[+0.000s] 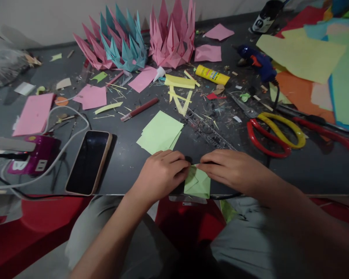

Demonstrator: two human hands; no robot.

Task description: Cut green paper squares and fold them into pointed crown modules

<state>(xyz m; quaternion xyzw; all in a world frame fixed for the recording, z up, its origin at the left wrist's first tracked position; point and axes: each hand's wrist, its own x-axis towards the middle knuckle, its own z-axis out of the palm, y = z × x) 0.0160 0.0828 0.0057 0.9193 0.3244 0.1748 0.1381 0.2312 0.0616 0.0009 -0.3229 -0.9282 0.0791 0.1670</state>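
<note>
A small folded light-green paper (198,182) lies at the near edge of the dark table (128,162), partly over the edge. My left hand (161,172) is curled, fingertips pressing the paper's left upper corner. My right hand (231,168) pinches its top edge from the right. Both hands meet at the paper's top. Just beyond them sits a stack of light-green paper squares (159,132).
A phone (88,162) lies left of my hands, with white cables and a purple device (36,155) further left. Red and yellow scissors (275,133), a blue glue gun (257,64), a yellow glue tube (212,74), a ruler (208,130), pink and teal folded paper crowns (139,38), coloured sheets (314,58).
</note>
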